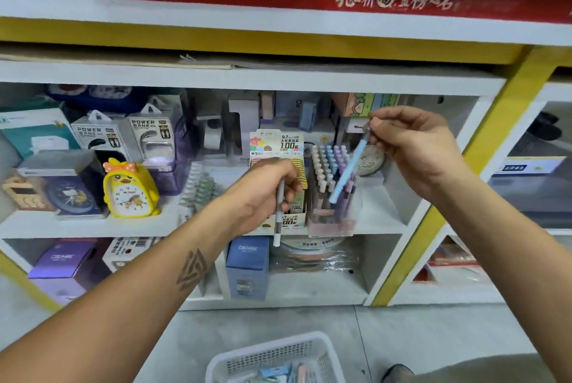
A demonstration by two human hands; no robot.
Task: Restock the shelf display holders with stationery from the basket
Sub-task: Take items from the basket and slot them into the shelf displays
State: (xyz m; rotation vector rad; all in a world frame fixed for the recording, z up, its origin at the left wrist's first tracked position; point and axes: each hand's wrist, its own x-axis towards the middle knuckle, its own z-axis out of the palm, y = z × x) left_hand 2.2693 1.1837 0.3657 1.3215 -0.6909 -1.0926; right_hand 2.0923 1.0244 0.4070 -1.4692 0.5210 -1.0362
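My right hand (pixel 414 147) pinches a light blue pen (pixel 348 170) by its top end, its lower tip slanting down into the pink display holder (pixel 331 224) filled with several pastel pens. My left hand (pixel 263 194) grips a grey-white pen (pixel 279 212) that hangs straight down in front of the pencil-lead display box (pixel 280 144). A white mesh basket (pixel 269 351) with stationery inside sits on the floor at the bottom of the view.
The middle shelf also holds a yellow duck alarm clock (pixel 130 189), power bank boxes (pixel 123 135), a blue clock (pixel 72 197) and another pen holder (pixel 199 187). Boxes (pixel 247 265) stand on the lower shelf. A yellow post (pixel 445 197) bounds the bay at right.
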